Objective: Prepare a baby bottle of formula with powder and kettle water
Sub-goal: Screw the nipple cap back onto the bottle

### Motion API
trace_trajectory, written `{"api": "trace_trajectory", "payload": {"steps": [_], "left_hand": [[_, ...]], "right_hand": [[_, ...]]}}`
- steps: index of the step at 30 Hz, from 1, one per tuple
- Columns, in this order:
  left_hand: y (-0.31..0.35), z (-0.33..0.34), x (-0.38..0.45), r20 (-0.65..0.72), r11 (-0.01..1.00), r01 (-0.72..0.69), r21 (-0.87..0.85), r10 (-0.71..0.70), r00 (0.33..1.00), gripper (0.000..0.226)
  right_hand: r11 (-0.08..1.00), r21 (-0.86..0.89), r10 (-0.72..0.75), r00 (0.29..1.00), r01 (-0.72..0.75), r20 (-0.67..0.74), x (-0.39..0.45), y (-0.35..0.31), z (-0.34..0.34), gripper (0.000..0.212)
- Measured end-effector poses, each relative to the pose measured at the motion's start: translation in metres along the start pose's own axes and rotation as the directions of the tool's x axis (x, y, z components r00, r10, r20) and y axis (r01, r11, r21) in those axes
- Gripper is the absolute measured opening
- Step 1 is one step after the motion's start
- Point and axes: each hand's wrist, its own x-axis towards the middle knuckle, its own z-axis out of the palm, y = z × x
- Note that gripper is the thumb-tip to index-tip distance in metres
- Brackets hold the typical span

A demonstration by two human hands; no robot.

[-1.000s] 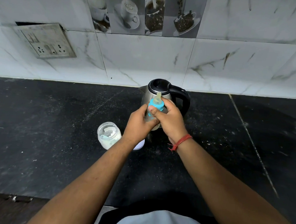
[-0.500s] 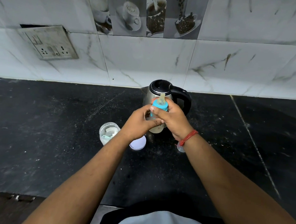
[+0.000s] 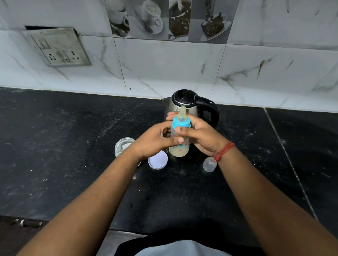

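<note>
A baby bottle (image 3: 180,147) with a blue collar and a pale teat is held upright above the black counter (image 3: 67,153), with cloudy milky liquid in its lower part. My left hand (image 3: 156,140) wraps its middle from the left. My right hand (image 3: 202,136) grips it from the right, fingers over the body just below the collar. Directly behind stands a steel kettle (image 3: 186,101) with a black lid and handle. An open glass powder jar (image 3: 123,146) stands left of my left wrist, partly hidden by it.
The jar's white lid (image 3: 157,160) lies on the counter below the bottle. A clear bottle cap (image 3: 209,164) lies under my right wrist. A socket plate (image 3: 60,47) hangs on the tiled wall at the left. The counter's front edge runs near my body.
The bottle has risen a little and stands more upright, so more of its milky lower part shows. My right hand has shifted, uncovering the clear cap on the counter.
</note>
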Motion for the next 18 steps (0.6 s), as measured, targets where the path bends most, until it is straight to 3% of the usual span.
{"api": "trace_trajectory", "payload": {"steps": [3, 8, 13, 18], "left_hand": [[0.003, -0.001, 0.001, 0.011, 1.0, 0.011, -0.015, -0.011, 1.0, 0.036], [-0.004, 0.009, 0.003, -0.135, 0.991, -0.042, 0.125, 0.059, 0.989, 0.039], [-0.015, 0.022, 0.005, -0.331, 0.967, -0.015, 0.254, 0.102, 0.938, 0.029], [-0.018, 0.033, 0.01, -0.439, 0.922, 0.051, 0.383, 0.133, 0.888, 0.024]], "right_hand": [[1.0, 0.03, 0.004, 1.0, -0.004, 0.004, 0.0, -0.001, 0.001, 0.039], [0.996, -0.076, -0.071, 0.969, 0.054, -0.238, 0.004, 0.008, 0.022, 0.039], [0.937, -0.344, -0.211, 0.871, 0.052, -0.443, 0.01, 0.007, 0.038, 0.021], [0.88, -0.473, -0.29, 0.75, -0.034, -0.594, 0.017, 0.012, 0.047, 0.034]]}}
